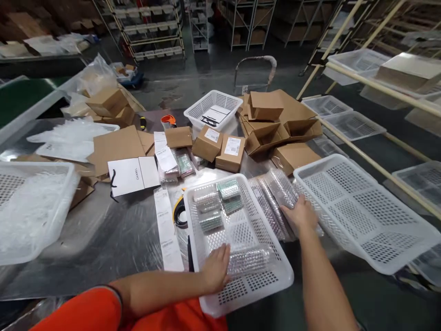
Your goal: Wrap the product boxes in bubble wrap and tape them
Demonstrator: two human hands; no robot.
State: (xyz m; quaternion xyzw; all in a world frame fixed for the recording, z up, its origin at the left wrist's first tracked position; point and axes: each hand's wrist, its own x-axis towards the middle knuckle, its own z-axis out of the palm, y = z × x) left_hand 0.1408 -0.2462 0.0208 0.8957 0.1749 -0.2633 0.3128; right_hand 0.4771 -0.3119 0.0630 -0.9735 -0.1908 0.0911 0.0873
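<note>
A white perforated basket [248, 200] stands at the centre, tilted away to the right. In its near part lies a bubble-wrap bundle [250, 261], and my left hand [216, 269] rests at its left end, fingers together; whether it grips the bundle is hard to tell. Farther up the basket are several small wrapped packs [211, 221]. Right of the basket, long bubble-wrap sleeves [268, 207] lie side by side. My right hand [301, 214] is closed on the near right edge of the rightmost sleeve [281, 187], thumb on top.
An empty white basket [365, 207] is at the right, beside a rack. Cardboard boxes [230, 152], a small basket [213, 108] and a white paper bag [126, 176] stand behind. A label strip [167, 230] and tape roll [179, 214] lie left; another basket [65, 197] is far left.
</note>
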